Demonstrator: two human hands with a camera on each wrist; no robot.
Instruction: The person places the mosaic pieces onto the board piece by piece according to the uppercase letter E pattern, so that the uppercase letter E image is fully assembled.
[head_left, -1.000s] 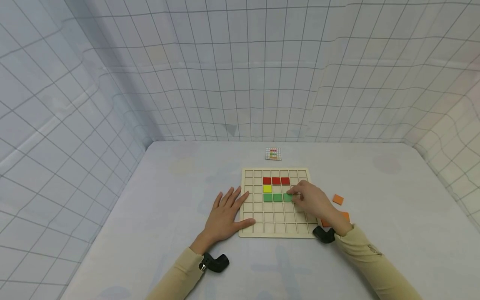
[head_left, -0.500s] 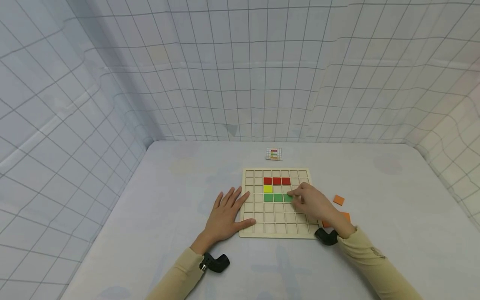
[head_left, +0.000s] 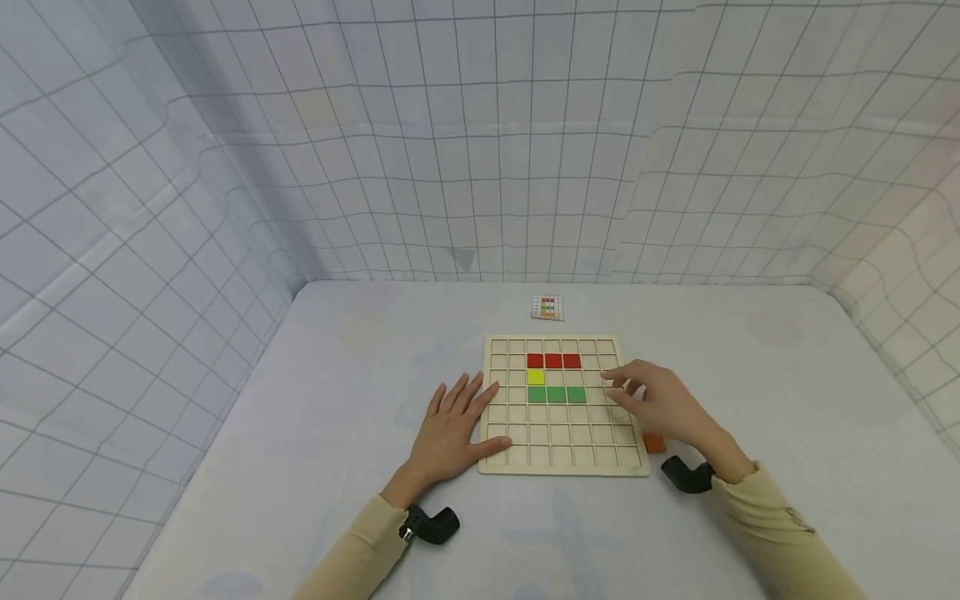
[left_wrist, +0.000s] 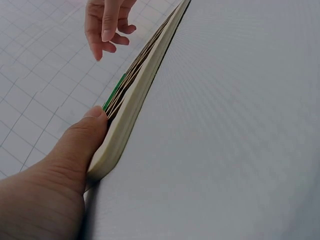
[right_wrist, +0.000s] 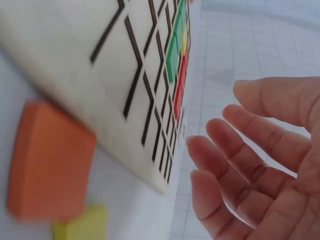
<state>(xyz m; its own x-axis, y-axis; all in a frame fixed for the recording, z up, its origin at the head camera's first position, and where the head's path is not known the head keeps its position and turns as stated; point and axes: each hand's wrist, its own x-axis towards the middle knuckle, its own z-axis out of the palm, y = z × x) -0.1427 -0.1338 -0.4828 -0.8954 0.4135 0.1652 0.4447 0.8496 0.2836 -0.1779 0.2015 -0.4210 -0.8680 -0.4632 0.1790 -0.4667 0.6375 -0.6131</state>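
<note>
A pale wooden grid board lies on the table. Set in its cells are a row of red tiles, one yellow tile below, and a row of green tiles. My left hand rests flat with fingers spread, its thumb and index finger over the board's left edge. Above the board's right side hovers my right hand, thumb and fingers apart and holding nothing, as the right wrist view also shows. Just off the board's right edge lies an orange tile; the right hand and arm hide the area behind them.
Beyond the board's far edge lies a small card printed with a coloured grid pattern. The right wrist view shows a loose yellow tile beside the orange one. Grid-patterned cloth stands as walls at the back and sides.
My right hand has left the rightmost green tile and moved right, its fingers spreading apart. That tile now shows fully in its cell. The left hand has stayed in place.
</note>
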